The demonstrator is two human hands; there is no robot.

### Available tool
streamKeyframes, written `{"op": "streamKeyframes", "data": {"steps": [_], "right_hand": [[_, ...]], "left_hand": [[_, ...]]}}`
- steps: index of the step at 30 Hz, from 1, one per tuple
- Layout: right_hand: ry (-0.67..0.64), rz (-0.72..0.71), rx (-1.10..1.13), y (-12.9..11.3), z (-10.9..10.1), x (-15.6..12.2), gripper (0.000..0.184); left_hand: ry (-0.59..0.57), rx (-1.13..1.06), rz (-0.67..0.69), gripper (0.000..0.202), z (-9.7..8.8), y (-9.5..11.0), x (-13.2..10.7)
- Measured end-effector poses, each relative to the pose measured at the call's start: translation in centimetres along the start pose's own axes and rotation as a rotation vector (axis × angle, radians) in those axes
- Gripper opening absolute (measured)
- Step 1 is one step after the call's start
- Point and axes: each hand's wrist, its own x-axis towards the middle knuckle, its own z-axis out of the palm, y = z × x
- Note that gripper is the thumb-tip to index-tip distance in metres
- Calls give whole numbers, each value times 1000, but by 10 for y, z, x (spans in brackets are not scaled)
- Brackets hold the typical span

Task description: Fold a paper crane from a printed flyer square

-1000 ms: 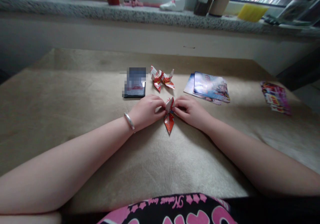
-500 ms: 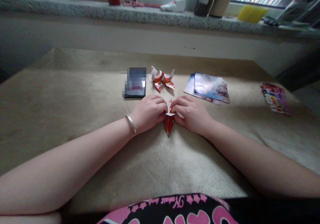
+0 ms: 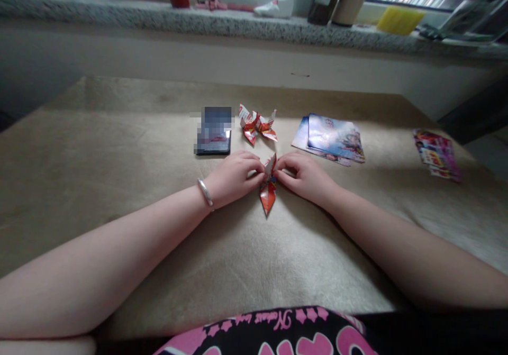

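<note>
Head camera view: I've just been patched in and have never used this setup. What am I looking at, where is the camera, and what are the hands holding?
There is no machine here: these are a person's two bare hands. The camera sits on the person's head and looks forward and down, so the arms come in from the bottom edge. The left hand, with a silver bracelet on its wrist, and the right hand both pinch the top of a folded red paper piece, whose pointed end faces the person. It sits on a beige table cover. Behind the hands lie a dark phone, a second folded paper figure, a stack of printed sheets and, far right, another printed sheet.
</note>
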Motion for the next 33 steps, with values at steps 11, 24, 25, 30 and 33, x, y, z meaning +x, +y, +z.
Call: {"op": "streamKeyframes", "data": {"steps": [11,24,25,30,33], "right_hand": [[32,85,-85,4,6,3,13],[38,151,-123,6,8,7,18],[44,152,-119,6,8,7,17],[72,164,-115,8,8,6,16],[77,152,-136,8,8,6,16]], "left_hand": [[48,54,-120,13,3,-2,5],[78,36,-172,13,3,-2,2],[110,24,-184,16,3,-2,2],[107,104,-58,17,3,-1,1],[36,176,33,11,2,-2,0]]}}
